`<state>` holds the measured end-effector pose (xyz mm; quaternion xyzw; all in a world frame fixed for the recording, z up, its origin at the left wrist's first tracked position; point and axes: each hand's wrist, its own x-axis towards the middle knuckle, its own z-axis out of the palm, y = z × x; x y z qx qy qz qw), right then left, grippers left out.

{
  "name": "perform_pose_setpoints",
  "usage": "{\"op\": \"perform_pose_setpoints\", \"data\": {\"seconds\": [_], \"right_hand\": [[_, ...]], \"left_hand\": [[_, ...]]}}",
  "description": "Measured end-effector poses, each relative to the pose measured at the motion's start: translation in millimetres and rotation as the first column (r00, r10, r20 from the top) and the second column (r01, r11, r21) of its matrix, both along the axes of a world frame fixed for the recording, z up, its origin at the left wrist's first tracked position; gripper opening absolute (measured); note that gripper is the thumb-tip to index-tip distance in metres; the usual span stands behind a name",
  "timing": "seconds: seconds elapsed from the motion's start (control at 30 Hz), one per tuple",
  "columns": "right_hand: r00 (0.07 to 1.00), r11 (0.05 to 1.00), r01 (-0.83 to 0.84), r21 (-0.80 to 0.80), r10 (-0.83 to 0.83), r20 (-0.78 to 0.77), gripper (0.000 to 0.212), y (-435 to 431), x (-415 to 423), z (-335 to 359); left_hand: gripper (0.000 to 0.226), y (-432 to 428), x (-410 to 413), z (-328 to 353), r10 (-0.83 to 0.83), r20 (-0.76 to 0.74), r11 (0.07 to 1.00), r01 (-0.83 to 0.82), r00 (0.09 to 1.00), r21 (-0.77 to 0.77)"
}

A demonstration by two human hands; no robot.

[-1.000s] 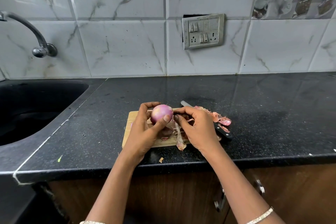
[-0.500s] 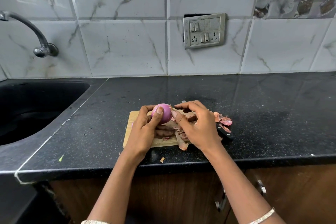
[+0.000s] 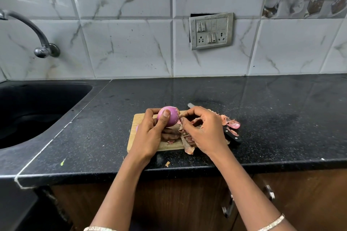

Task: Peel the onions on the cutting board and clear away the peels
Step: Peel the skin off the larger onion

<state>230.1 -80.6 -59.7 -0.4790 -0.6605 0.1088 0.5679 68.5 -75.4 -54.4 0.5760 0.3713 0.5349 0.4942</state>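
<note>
Left hand grips the onion, fingers curled behind it, thumb flat on its front. The onion is held just above the far part of the cutting board, its surface pink and mostly bare. Right hand has thumb and forefinger pinched together at the onion's right end, probably on a bit of skin, too small to confirm. Peels are heaped on the board's right half under the right hand, and some spill past its right edge. Knife lies at the board's right edge, black handle off it. One scrap sits on the countertop in front of the board.
</note>
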Motion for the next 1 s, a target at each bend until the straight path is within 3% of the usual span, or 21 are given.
{"op": "perform_pose_setpoints", "data": {"seconds": [0.2, 0.33, 0.5, 0.67, 1.0], "right_hand": [[0.993, 0.993, 0.118, 0.004, -0.118, -0.004, 0.010, 3.5, 4.2, -2.5], [0.993, 0.993, 0.116, -0.034, -0.116, -0.009, 0.030, 1.0, 3.5, -0.5], [0.999, 0.999, 0.051, 0.019, -0.051, -0.010, 0.006, -3.3, 1.6, 2.5], [1.000, 1.000, -0.007, 0.028, 0.007, -0.001, 0.018, -1.5, 0.8, 1.4], [0.998, 0.997, -0.007, 0.083, 0.001, 0.067, 0.020, 2.1, 2.0, -2.8]], "left_hand": [[0.042, 1.6, -0.3, -1.5, -0.014, 0.017, 1.000, 0.014, 1.000, -0.013], [0.046, 2.6, -0.6, -3.2, -0.007, 0.009, 1.000, 0.007, 1.000, -0.012], [0.042, 1.9, -4.1, -5.2, -0.049, 0.069, 0.998, 0.047, 0.996, 0.036], [0.056, 4.9, -8.6, -8.4, -0.091, 0.037, 0.991, 0.087, 0.995, 0.100], [0.048, 8.2, -10.6, -10.1, -0.097, 0.017, 0.982, 0.093, 0.995, 0.163]]}}
